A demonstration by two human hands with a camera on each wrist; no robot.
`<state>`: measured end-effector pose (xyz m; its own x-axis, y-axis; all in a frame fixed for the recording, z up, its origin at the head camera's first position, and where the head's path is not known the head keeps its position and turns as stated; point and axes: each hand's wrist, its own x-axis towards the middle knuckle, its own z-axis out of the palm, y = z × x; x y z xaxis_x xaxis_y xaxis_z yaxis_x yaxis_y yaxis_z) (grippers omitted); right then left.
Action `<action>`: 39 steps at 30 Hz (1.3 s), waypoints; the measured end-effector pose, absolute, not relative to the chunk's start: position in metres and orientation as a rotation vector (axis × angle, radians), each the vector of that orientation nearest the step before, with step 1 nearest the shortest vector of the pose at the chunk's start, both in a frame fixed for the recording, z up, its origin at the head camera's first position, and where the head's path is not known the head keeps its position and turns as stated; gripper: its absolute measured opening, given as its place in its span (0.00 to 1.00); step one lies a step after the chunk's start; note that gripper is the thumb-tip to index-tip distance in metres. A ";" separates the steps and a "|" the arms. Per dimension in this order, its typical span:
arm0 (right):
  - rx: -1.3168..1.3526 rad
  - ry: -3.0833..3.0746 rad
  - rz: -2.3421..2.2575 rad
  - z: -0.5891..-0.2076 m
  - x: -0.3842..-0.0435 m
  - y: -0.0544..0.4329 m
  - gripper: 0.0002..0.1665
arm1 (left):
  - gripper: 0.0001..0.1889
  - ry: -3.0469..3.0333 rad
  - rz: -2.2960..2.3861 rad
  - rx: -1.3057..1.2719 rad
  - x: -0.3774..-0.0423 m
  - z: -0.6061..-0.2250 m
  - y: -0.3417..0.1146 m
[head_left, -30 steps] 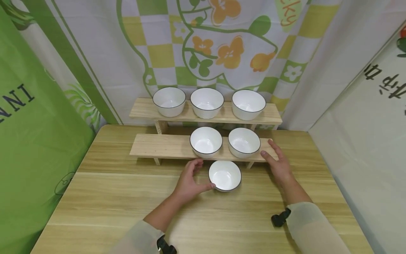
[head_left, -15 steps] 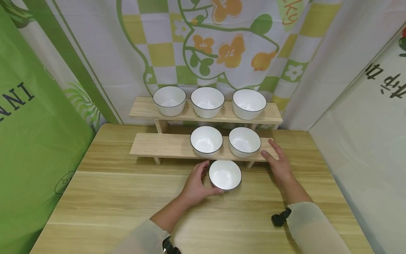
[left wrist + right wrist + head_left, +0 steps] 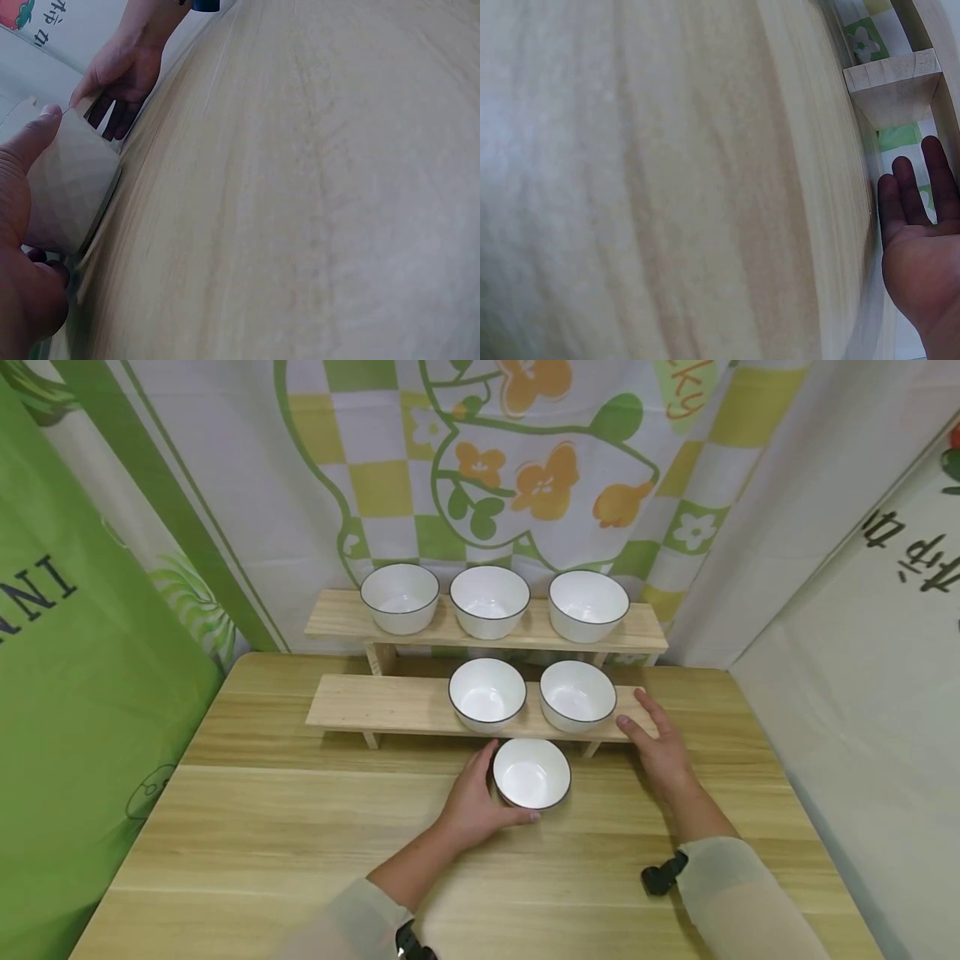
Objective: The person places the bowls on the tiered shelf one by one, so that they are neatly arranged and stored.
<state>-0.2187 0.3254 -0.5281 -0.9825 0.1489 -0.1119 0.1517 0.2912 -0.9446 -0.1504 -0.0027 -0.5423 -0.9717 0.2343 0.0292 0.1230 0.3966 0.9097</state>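
My left hand curves round a white bowl with a dark rim, in front of the lower wooden shelf. Its thumb lies along the bowl's near side and its fingers reach the left side; the left wrist view shows the thumb and fingers at the bowl's wall. At the lower shelf's right end is my right hand, thumb and index finger near the shelf top. Three of its fingers stretch out straight in the right wrist view. Two white bowls, the left one and the right one, stand on that shelf.
Behind is a higher wooden shelf bearing three similar bowls, among them a middle one. Both shelves stand on legs on a wooden table. A patterned curtain hangs close behind.
My left hand has moved right and closed in round the front bowl, its thumb sliding along the near side. The bowls and my right hand have stayed in place.
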 end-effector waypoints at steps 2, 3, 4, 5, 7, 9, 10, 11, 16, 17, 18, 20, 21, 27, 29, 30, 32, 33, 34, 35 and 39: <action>0.296 2.516 -1.849 -0.528 -0.219 0.325 0.49 | 0.68 2.536 1.649 0.323 -0.150 -0.543 -0.001; 0.299 2.518 -1.845 -0.528 -0.219 0.325 0.49 | 0.68 2.533 1.653 0.325 -0.151 -0.543 0.000; 0.302 2.523 -1.840 -0.528 -0.219 0.325 0.49 | 0.68 2.530 1.660 0.328 -0.151 -0.543 0.001; 0.304 2.523 -1.840 -0.528 -0.219 0.325 0.49 | 0.69 2.526 1.667 0.334 -0.151 -0.543 0.002; 0.304 2.529 -1.835 -0.528 -0.219 0.325 0.49 | 0.69 2.519 1.683 0.342 -0.152 -0.544 0.004; 0.302 2.535 -1.830 -0.527 -0.219 0.324 0.49 | 0.69 2.514 1.695 0.344 -0.152 -0.545 0.006; 0.299 2.533 -1.831 -0.527 -0.219 0.324 0.49 | 0.70 2.509 1.707 0.341 -0.152 -0.545 0.007; 0.296 2.531 -1.831 -0.527 -0.219 0.324 0.49 | 0.70 2.505 1.715 0.336 -0.152 -0.545 0.007; 0.305 2.529 -1.824 -0.529 -0.219 0.326 0.49 | 0.72 2.491 1.760 0.307 -0.151 -0.546 0.012; 0.309 2.528 -1.824 -0.529 -0.219 0.326 0.49 | 0.73 2.495 1.765 0.305 -0.150 -0.547 0.013; 0.313 2.529 -1.822 -0.529 -0.219 0.326 0.49 | 0.73 2.496 1.772 0.302 -0.150 -0.548 0.013; 0.319 2.521 -1.830 -0.529 -0.219 0.327 0.49 | 0.72 2.502 1.788 0.299 -0.149 -0.548 0.015; 0.319 2.519 -1.833 -0.529 -0.219 0.327 0.49 | 0.72 2.507 1.792 0.296 -0.149 -0.549 0.015; 0.315 2.501 -1.848 -0.531 -0.221 0.327 0.48 | 0.69 2.525 1.803 0.291 -0.148 -0.549 0.017; 0.316 2.505 -1.838 -0.531 -0.221 0.327 0.49 | 0.68 2.533 1.801 0.290 -0.148 -0.550 0.017; 0.315 2.502 -1.837 -0.531 -0.221 0.327 0.49 | 0.68 2.540 1.798 0.290 -0.148 -0.550 0.017; 0.312 2.509 -1.819 -0.530 -0.221 0.327 0.49 | 0.67 2.549 1.792 0.289 -0.148 -0.550 0.016; 0.312 2.512 -1.807 -0.528 -0.220 0.327 0.49 | 0.67 2.554 1.788 0.288 -0.147 -0.551 0.016; 0.311 2.512 -1.798 -0.523 -0.218 0.325 0.49 | 0.67 2.556 1.785 0.290 -0.147 -0.551 0.016; 0.310 2.503 -1.804 -0.519 -0.217 0.323 0.49 | 0.67 2.559 1.781 0.292 -0.147 -0.552 0.015; 0.309 2.477 -1.825 -0.501 -0.210 0.315 0.48 | 0.67 2.570 1.761 0.295 -0.146 -0.553 0.014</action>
